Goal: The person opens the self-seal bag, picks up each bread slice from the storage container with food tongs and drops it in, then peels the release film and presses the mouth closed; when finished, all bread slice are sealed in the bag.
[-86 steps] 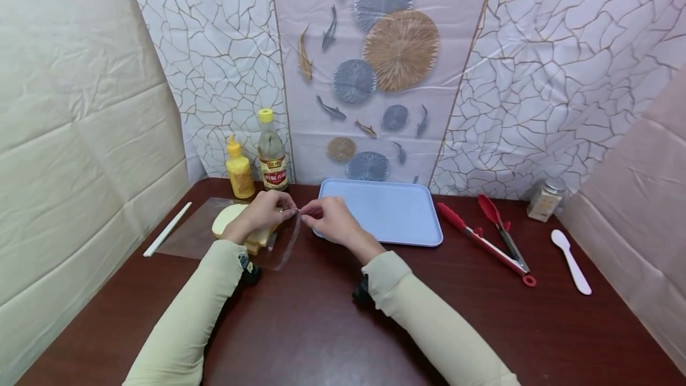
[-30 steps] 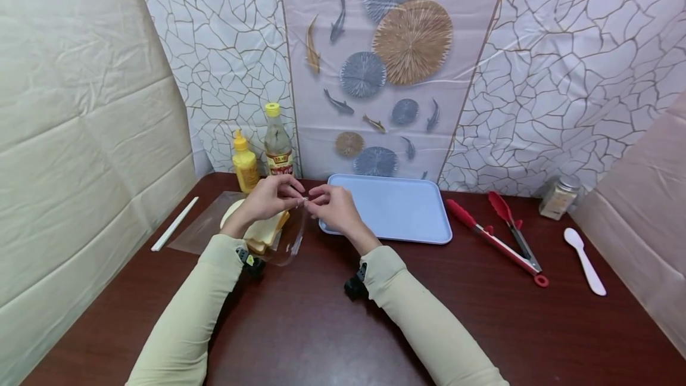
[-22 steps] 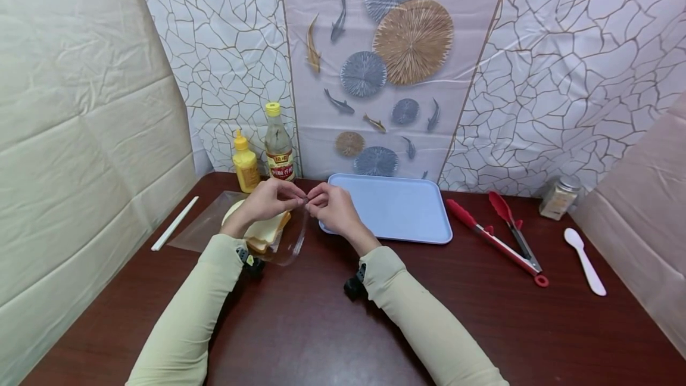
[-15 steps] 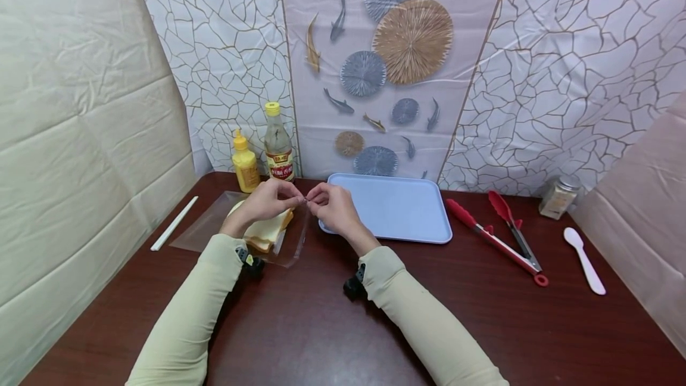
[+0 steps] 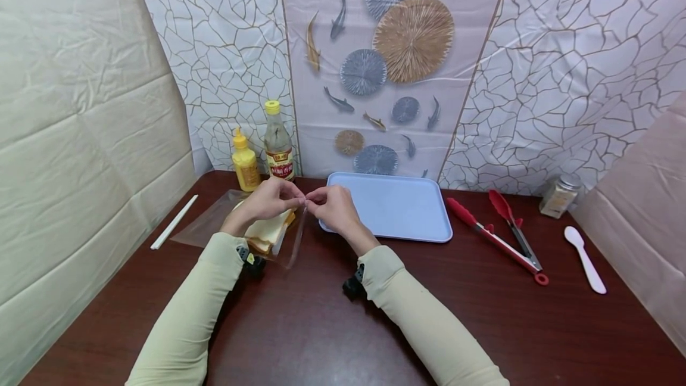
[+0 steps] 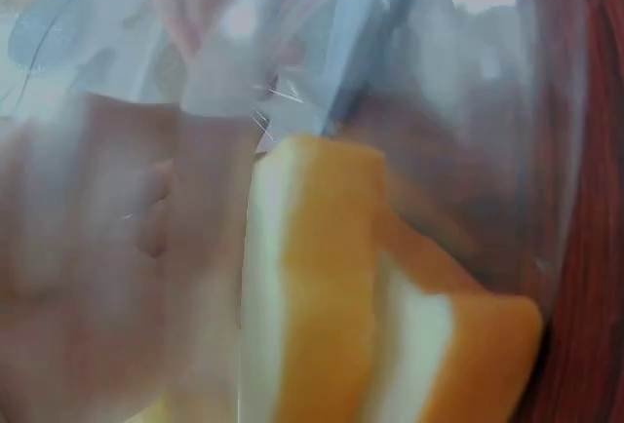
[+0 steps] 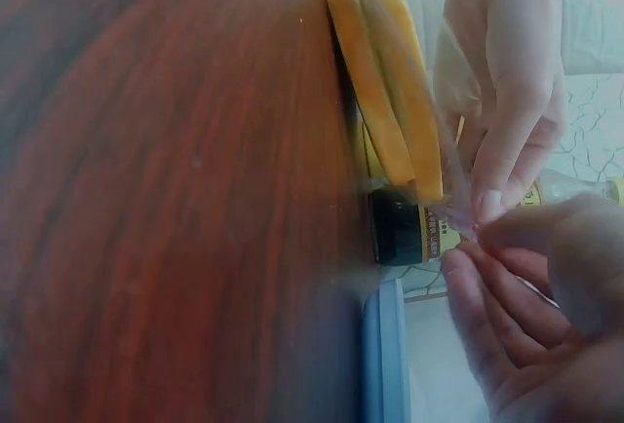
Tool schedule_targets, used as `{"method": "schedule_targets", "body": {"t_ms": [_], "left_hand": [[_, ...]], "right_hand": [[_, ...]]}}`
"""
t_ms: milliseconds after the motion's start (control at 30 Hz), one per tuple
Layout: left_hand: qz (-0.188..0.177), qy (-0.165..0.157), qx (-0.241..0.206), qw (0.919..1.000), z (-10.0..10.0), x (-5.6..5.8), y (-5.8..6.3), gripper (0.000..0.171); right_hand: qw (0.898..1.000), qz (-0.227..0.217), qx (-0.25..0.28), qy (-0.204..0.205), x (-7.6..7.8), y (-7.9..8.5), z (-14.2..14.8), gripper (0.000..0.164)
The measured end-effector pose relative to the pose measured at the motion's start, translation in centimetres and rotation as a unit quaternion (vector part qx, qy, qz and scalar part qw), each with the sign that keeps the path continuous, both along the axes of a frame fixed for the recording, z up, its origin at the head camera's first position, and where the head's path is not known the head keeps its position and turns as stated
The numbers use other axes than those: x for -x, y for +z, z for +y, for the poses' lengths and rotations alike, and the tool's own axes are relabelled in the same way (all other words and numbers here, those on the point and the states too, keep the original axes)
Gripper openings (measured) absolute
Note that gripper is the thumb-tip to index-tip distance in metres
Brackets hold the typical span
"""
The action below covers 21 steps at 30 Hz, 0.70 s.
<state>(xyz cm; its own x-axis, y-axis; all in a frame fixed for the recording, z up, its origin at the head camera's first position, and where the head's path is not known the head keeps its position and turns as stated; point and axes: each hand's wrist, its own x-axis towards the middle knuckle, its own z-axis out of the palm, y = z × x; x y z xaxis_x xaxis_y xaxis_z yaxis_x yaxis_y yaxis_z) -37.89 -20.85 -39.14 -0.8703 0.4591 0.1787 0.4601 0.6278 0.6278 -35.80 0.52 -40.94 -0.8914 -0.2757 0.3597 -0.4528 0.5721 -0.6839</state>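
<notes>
Several bread slices (image 5: 266, 232) lie inside a clear plastic bag (image 5: 292, 249) on the dark table, partly covered by my left forearm and hand. With thumb and fingers, my left hand (image 5: 274, 198) pinches the bag's open edge. My right hand (image 5: 333, 207) pinches the same edge, its fingertips meeting the left ones. The right wrist view shows both hands' fingertips together on the film, with the brown crusts (image 7: 375, 72) just beyond. Close up in the left wrist view, the crusts (image 6: 331, 277) show behind blurry film.
Behind the hands stand a yellow squeeze bottle (image 5: 246, 165) and a sauce bottle (image 5: 278, 148). A light-blue tray (image 5: 391, 207) lies right of them. Farther right are red tongs (image 5: 498, 242), a shaker jar (image 5: 560, 196) and a white spoon (image 5: 585, 261). A white stick (image 5: 174, 222) lies at left.
Over the last second, the fingertips of both hands stay together while the bag's edge shifts and straightens slightly. Compared with the oldest frame, the view has shifted a little and the hands are closer together.
</notes>
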Motion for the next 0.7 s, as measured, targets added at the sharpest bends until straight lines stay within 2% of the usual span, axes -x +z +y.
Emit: {"method": "schedule_targets", "body": {"t_ms": [300, 500, 700], "left_hand": [[0.003, -0.016, 0.010, 0.9998, 0.49, 0.11, -0.05, 0.012], [0.014, -0.023, 0.021, 0.9994, 0.62, 0.02, -0.16, 0.011], [0.013, -0.031, 0.021, 0.9992, 0.68, -0.16, -0.03, 0.011]], "right_hand": [[0.996, 0.011, -0.073, -0.052, -0.21, 0.29, -0.07, 0.014], [0.994, 0.019, -0.092, -0.049, -0.20, 0.29, -0.01, 0.012], [0.998, 0.018, -0.058, -0.023, 0.04, 0.11, 0.26, 0.011]]}}
